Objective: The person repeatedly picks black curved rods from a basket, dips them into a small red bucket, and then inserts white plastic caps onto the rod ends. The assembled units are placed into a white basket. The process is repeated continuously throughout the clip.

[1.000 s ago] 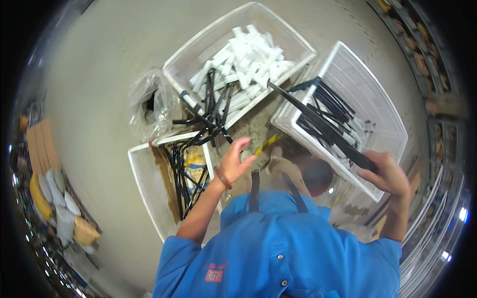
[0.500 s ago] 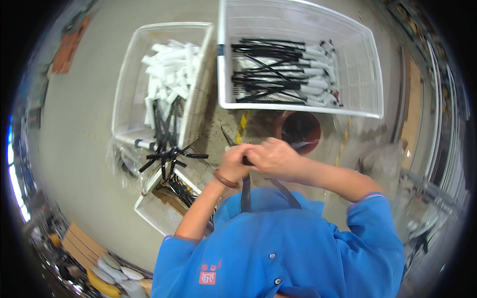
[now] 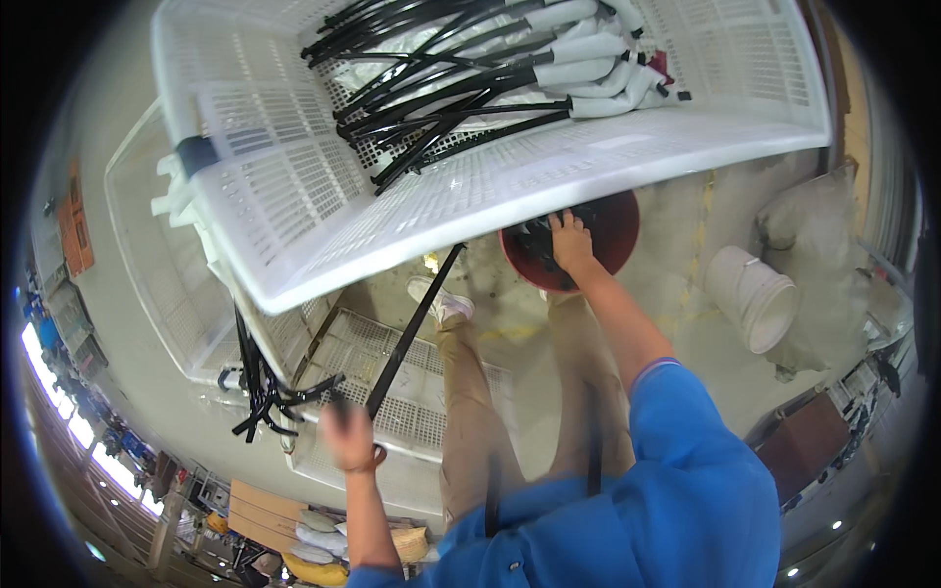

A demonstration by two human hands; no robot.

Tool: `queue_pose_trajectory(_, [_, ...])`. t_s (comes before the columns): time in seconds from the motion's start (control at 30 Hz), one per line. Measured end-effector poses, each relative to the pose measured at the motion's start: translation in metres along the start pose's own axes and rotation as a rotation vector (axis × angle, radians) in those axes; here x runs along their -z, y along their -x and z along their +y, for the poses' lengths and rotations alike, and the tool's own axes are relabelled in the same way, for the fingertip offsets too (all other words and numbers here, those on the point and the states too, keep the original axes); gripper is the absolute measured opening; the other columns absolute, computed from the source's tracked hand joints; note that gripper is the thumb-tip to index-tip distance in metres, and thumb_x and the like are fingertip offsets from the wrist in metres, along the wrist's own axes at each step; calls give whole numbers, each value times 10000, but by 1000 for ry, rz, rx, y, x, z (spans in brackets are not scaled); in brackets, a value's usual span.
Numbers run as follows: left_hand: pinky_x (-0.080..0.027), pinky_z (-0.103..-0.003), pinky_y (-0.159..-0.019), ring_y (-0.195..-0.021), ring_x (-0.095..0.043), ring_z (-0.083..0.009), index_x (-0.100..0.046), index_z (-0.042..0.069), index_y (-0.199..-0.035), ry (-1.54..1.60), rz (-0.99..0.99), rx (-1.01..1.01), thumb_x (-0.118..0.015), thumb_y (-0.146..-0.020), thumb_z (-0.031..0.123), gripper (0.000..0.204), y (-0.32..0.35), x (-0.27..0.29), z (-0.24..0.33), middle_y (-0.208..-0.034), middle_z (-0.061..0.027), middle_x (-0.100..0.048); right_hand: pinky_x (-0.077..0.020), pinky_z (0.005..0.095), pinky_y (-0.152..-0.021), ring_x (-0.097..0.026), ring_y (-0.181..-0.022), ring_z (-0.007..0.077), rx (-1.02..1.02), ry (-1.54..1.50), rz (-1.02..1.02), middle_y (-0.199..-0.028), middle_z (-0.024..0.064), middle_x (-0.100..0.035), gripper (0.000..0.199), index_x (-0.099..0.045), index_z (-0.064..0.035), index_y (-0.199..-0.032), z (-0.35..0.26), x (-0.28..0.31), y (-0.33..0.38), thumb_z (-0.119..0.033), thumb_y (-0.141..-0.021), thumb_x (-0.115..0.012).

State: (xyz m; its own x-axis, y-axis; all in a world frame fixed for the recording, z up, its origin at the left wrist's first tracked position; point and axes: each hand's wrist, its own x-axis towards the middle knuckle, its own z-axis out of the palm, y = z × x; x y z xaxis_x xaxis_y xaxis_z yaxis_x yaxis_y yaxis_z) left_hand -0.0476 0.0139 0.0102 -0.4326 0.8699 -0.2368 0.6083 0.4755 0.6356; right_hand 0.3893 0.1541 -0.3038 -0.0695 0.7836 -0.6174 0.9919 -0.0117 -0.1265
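My left hand (image 3: 348, 433), smeared by motion, is low on the left, closed around the lower end of a long black tube (image 3: 417, 328). The tube slants up and right toward the underside of the large white crate (image 3: 470, 260). My right hand (image 3: 571, 242) reaches over the near side of a red bucket (image 3: 630, 230). Its fingers are apart, pointing down at dark plastic film inside, with nothing clear in them. In the large crate lie several black tubes (image 3: 412, 113) whose right ends are wrapped in white sleeves (image 3: 588, 73).
A second white crate (image 3: 147, 284) stands at left, with black bent tubes (image 3: 260, 392) hanging over its near end. A low white crate (image 3: 421, 402) sits beside my legs. A white pail (image 3: 753, 299) lies tilted at right. Sacks (image 3: 319, 539) and cardboard (image 3: 260, 510) are at lower left.
My hands have parted: the left has moved down and left with the black tube, the right out to the red bucket. The view has shifted closer over the large crate.
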Motion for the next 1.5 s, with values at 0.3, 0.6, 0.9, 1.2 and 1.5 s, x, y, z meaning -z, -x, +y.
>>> queue_pose_trajectory(0.3, [-320,-230,-479,-585,-426,-75,-608,155,-1085,514,32,176,-765,-864,278,298,8,2,23,-750,50,-490,-439,464,-1022,-514,-1236,372,-62,-88,-170,-1338,272,-518,519,-477,-65,-1379,60,-177,-152,-193,-882,-554])
queue_pose_trajectory(0.6, [-416,-229,-546,-604,-497,-101,-534,47,-967,342,72,224,-833,-800,214,381,22,-22,44,-742,-20,-540,-454,440,-1021,-541,-1238,371,211,-140,-49,-1342,263,-543,542,-468,-61,-1391,74,-45,-92,-218,-876,-529])
queue_pose_trajectory(0.9, [-523,-368,-595,-668,-665,-329,-635,66,-1033,177,-157,-307,-812,-795,326,394,-12,-63,130,-779,-125,-674,-506,439,-893,-643,-1041,369,133,-550,-90,-1127,178,-682,562,-599,-100,-1275,49,228,132,-411,-816,-697])
queue_pose_trajectory(1.2, [-543,-394,-611,-710,-691,-325,-658,136,-1106,10,-299,-542,-718,-836,475,437,18,65,288,-840,-116,-709,-421,411,-909,-558,-1050,293,594,-470,448,-1110,67,-623,499,-600,-147,-1246,3,413,291,-34,-769,-690])
queue_pose_trajectory(1.5, [-544,-390,-653,-747,-689,-314,-644,132,-1160,-143,-334,-728,-695,-845,495,483,59,122,365,-938,-81,-715,-451,419,-913,-579,-1027,286,899,-345,777,-1084,52,-621,548,-621,-161,-1245,-16,491,349,-55,-718,-726])
